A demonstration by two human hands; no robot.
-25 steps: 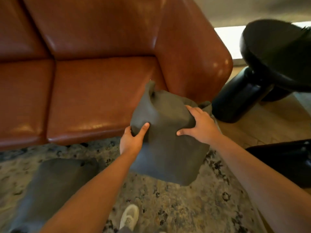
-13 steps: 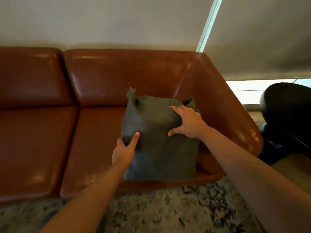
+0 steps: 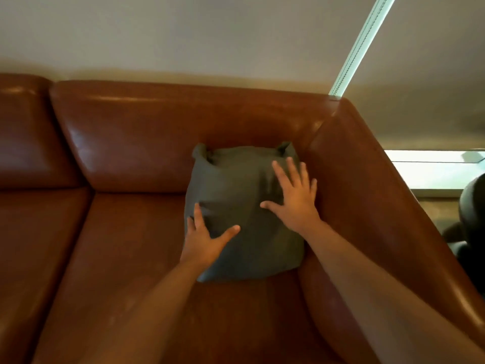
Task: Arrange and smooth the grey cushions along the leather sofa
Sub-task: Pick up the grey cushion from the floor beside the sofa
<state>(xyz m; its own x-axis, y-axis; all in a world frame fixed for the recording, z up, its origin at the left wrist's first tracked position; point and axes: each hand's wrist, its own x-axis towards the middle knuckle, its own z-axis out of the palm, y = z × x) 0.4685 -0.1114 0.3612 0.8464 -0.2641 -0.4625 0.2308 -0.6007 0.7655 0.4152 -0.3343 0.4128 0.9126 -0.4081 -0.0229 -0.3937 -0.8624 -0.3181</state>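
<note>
Grey woven fabric covers the one cushion (image 3: 233,179) in view. It stands propped in the right-hand corner of the leather sofa (image 3: 131,143), its base on the seat (image 3: 118,258), its back against the backrest (image 3: 183,127) and its right edge just beside the armrest (image 3: 367,195). The cloth looks matte and soft, with shallow creases across the face and two small ear-like corners poking up at the top. The filling seems loose, since the shape is more a slumped block than a crisp square.

Both hands lie flat on its front. The left hand (image 3: 203,241) presses the lower left part, fingers straight and thumb spread wide. The right hand (image 3: 295,198) rests on the upper right, fingers splayed. Neither grips anything.

Placing looks done for this cushion, and smoothing appears to be the step in hand. Creases and the puckered top corners are left to flatten. The task speaks of several cushions, so more probably remain to be set along the seats to the left, though that stretch is only partly shown.

Around it, the sofa's brown hide is glossy and rounded, with soft highlights. Behind is a plain pale wall (image 3: 183,35), and a dark rounded object (image 3: 472,198), possibly furniture, sits at the right edge.
</note>
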